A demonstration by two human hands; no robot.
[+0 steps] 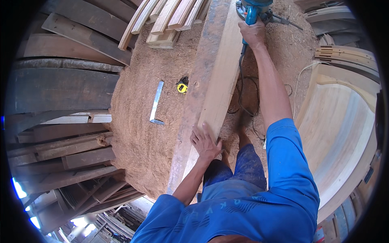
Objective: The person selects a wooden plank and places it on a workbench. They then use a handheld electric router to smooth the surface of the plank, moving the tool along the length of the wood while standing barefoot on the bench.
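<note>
A long pale wooden board (216, 89) runs away from me along a worn, dusty beam or bench top (193, 97). My left hand (206, 142) lies on the board's near part, fingers spread and thumb toward its right edge. Farther off, my right hand (253, 34) is wrapped round the handle of a teal corded power tool (252, 14) at the board's far end. The tool is cut off by the top of the picture, and its exact kind cannot be made out. Its dark cord (240, 77) hangs down on the board's right side.
Sawdust (137, 150) covers the area on the left, where a metal try square (156, 105) and a yellow-and-black tape measure (182, 86) lie. Cut timber strips (166, 18) are piled far left. Dark planks (60, 91) line the left side. A curved pale wooden panel (338, 129) stands right.
</note>
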